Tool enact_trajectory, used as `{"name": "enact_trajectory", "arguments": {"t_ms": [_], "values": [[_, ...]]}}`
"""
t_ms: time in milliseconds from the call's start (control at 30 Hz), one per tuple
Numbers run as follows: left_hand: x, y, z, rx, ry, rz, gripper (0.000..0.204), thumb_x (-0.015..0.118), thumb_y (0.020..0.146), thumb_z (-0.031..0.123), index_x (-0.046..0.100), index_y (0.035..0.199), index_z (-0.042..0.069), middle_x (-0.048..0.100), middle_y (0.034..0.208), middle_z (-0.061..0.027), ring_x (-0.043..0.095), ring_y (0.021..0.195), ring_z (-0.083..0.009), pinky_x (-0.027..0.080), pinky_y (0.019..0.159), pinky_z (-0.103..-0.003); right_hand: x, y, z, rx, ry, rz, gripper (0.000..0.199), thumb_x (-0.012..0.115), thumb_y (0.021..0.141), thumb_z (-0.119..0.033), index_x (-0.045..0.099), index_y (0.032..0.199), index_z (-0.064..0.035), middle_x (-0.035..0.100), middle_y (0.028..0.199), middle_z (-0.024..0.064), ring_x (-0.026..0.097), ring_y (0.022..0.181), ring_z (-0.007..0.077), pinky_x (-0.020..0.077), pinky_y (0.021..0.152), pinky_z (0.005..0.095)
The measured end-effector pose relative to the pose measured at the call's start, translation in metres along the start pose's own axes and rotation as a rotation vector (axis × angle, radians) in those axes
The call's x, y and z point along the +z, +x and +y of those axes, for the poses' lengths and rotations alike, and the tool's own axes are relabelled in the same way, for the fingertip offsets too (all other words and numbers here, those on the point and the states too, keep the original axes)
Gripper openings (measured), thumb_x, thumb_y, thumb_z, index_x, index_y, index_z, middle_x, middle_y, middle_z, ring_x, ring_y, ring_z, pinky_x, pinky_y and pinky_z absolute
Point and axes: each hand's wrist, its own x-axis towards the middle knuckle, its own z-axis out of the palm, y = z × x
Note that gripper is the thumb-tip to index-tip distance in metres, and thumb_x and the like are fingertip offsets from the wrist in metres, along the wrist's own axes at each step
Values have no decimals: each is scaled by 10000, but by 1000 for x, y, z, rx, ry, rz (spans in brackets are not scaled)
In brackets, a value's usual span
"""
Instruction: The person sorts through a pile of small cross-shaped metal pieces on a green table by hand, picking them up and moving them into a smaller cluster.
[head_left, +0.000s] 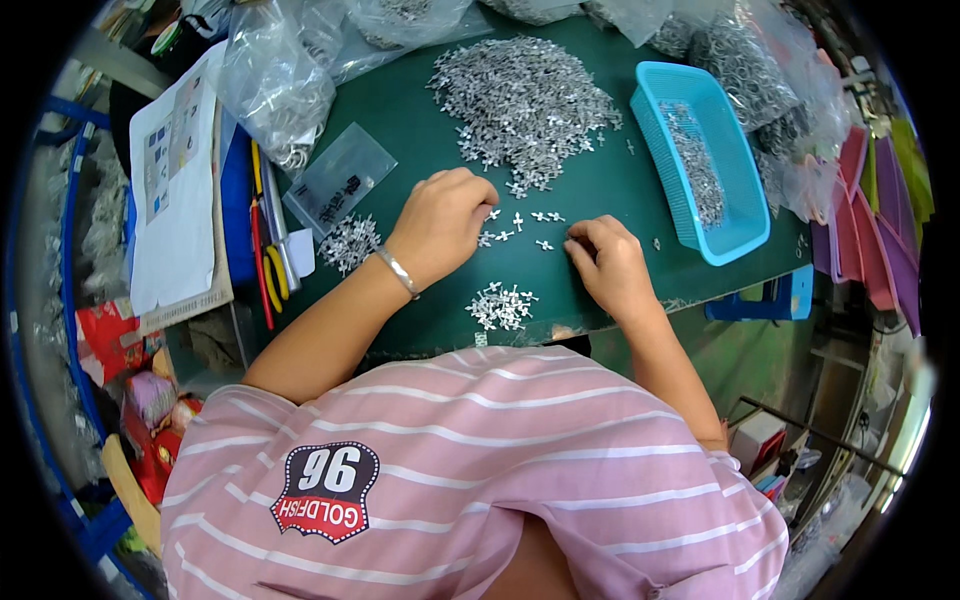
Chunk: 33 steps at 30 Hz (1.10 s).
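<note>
Small silver cross-shaped metal pieces (518, 222) lie scattered on the green tabletop between my two hands. My left hand (437, 228), with a metal bangle at the wrist, rests at their left side. Its fingers are curled in, their tips beside a few pieces; what they hold, if anything, is hidden. To the right, my right hand (610, 262) lies on the table with thumb and fingers bent together; I cannot make out anything in them. A little heap of crosses (502, 307) sits near the front edge, and another small heap (350, 243) lies left of my left wrist.
A large pile of metal pieces (525, 100) covers the back middle. A blue plastic basket (740, 237) at right holds more. Near the left heap are a clear zip bag (342, 178) and pliers (274, 275). Plastic bags of metal parts (280, 75) line the back.
</note>
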Motion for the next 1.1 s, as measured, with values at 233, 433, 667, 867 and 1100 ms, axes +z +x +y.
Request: {"name": "enact_trajectory", "arguments": {"t_ms": [233, 433, 667, 867, 1100], "values": [[-22, -48, 12, -223, -6, -16, 117, 675, 839, -14, 667, 952, 11, 620, 857, -107, 615, 705, -245, 501, 652, -332, 2, 5, -13, 26, 202, -114, 73, 675, 845, -32, 699, 906, 1, 654, 849, 170, 644, 772, 357, 523, 705, 420], [-4, -37, 21, -133, 44, -26, 158, 720, 816, 24, 659, 962, 28, 609, 933, -94, 613, 825, -277, 501, 738, -364, 5, 5, 3, -56, 156, 38, 90, 685, 829, -1, 676, 918, 8, 632, 871, 154, 632, 771, 349, 521, 697, 409], [15, -28, 11, -85, 140, -33, 106, 729, 807, 48, 657, 885, 42, 614, 844, -91, 621, 800, -291, 491, 730, -391, 20, 10, -6, -172, 185, 71, 92, 675, 833, 9, 660, 919, -21, 625, 872, 134, 628, 798, 329, 519, 698, 406], [3, -41, 19, -177, 48, -42, 102, 725, 818, 42, 659, 890, 15, 615, 859, -111, 628, 778, -297, 506, 705, -369, 38, 24, -22, -404, 85, 28, 85, 719, 798, -58, 686, 876, -51, 621, 866, 70, 588, 848, 275, 464, 730, 387], [-11, -44, 21, -273, -24, 14, 86, 677, 842, -5, 653, 923, 10, 624, 891, -117, 632, 777, -279, 509, 691, -346, 29, 25, -16, -365, 27, 21, 73, 730, 799, -85, 683, 850, -65, 623, 864, 44, 574, 821, 267, 433, 713, 389]]}}
